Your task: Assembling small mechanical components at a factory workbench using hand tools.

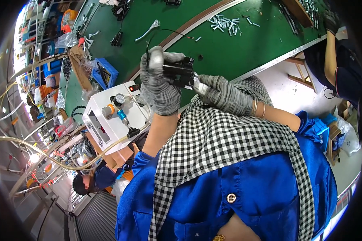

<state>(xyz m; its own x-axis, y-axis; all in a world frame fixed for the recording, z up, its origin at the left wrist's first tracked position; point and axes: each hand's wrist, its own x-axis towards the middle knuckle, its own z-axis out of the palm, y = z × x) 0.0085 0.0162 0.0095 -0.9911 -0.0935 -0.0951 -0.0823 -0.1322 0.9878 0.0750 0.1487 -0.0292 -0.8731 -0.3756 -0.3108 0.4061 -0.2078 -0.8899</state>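
The grey knit-gloved fingers (159,60) of the left hand (161,86) are curled shut around a small black metal-and-plastic lever assembly (180,71), gripping it from behind so that its front end faces the other hand. The right hand (225,94), also in a grey knit glove, is closed on a short silvery cylindrical piece (200,86) and presses its tip against the assembly's lower end; holding both parts up near the chest seems to keep the joint in plain sight. A thin black cable (165,33) loops up from the assembly over the green-topped workbench (237,52). Farther out on the bench lies a scatter of small silver pins (225,22). To the left stands a white box-shaped machine with a round gauge (118,110), within easy reach, clear hoses trailing from it
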